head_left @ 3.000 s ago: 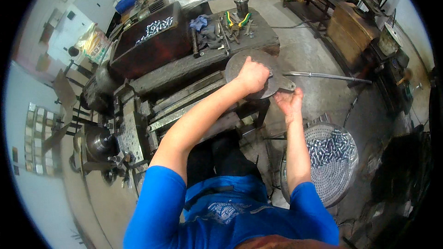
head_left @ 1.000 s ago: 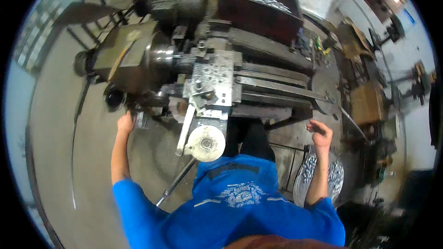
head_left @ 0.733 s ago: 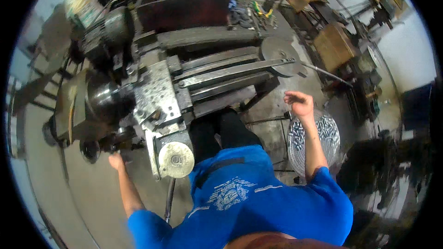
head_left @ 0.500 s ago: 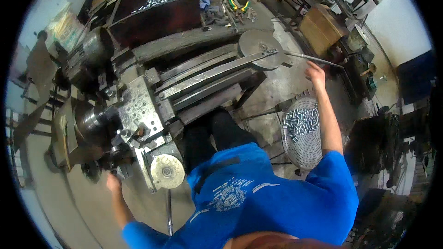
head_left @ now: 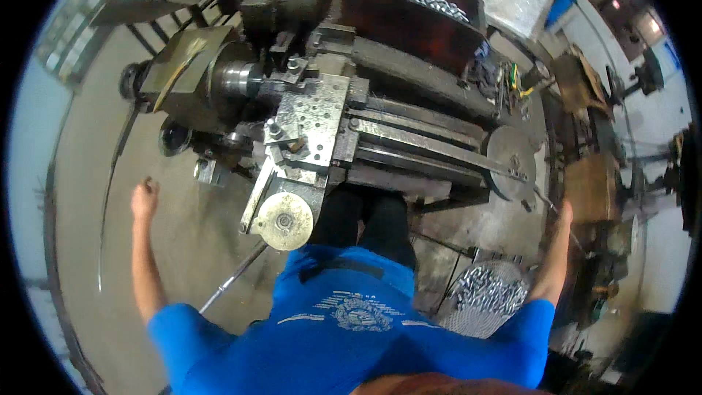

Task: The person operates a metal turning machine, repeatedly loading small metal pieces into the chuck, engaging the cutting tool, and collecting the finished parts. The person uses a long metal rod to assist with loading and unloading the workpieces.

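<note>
Metal rod (head_left: 580, 243) juts right from the round disc (head_left: 512, 143), presumably for leverage; the right hand (head_left: 564, 215) overlaps it, grip impossible to tell. Left hand (head_left: 145, 198), loosely curled, visibly holding nothing, hangs apart from the lathe (head_left: 314, 111), near left.

Bright blue amid steel grey

I see a vivid blue shirt (head_left: 409, 351) printed with a white crest (head_left: 362, 314), and black trousers (head_left: 384, 225). The metal plate (head_left: 311, 111) gleams silver, peppered with dark spots; the dial (head_left: 285, 221) is pale cream. The rod (head_left: 543, 198) looks silvery grey to me, the deep box (head_left: 417, 33) dark reddish brown, the basket (head_left: 470, 323) grey and dotted, the plier handles (head_left: 515, 77) yellow.
</note>
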Demonstrator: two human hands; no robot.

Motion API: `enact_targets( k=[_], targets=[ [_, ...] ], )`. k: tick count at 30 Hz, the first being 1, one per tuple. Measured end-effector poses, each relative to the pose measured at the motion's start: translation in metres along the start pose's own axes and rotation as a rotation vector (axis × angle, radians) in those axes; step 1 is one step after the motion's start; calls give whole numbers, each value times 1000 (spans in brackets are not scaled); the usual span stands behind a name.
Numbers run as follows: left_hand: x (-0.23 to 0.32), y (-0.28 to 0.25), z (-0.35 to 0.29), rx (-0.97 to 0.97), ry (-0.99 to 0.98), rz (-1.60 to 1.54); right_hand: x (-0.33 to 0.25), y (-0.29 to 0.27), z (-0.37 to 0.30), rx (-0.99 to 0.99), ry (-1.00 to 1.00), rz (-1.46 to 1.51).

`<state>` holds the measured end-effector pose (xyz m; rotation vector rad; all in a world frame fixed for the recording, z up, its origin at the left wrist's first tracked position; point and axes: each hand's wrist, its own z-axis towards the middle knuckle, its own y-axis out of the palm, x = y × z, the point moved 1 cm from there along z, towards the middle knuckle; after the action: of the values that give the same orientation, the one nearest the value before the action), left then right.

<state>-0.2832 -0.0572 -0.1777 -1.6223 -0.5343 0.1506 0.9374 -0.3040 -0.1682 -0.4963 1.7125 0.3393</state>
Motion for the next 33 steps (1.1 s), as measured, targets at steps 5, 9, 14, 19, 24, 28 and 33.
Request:
enact_targets(
  k=[5, 9, 14, 19, 24, 28, 33],
  targets=[
    [-8, -144, -35, 439, 49, 177, 44, 57, -29, 49, 155, -222],
    [-67, -133, -4, 529, 82, 169, -37, 29, -25, -57, -271, -1036],
    [-190, -162, -9, 407, -100, 373, -190, 314, -308, -448, -923, -888],
    [-189, -153, -50, 98, -246, 258, -259, 440, -566, -958, -2057, -169],
    [-287, -118, -36, 291, -254, 326, -267, 442, -665, -964, -1576, -318],
    [-213, -134, -61, 271, -357, 280, -278, 431, -704, -930, -992, -845],
    [-203, -134, -12, 259, -390, 107, -260, 498, -613, -1090, -2073, -539]
  ],
)
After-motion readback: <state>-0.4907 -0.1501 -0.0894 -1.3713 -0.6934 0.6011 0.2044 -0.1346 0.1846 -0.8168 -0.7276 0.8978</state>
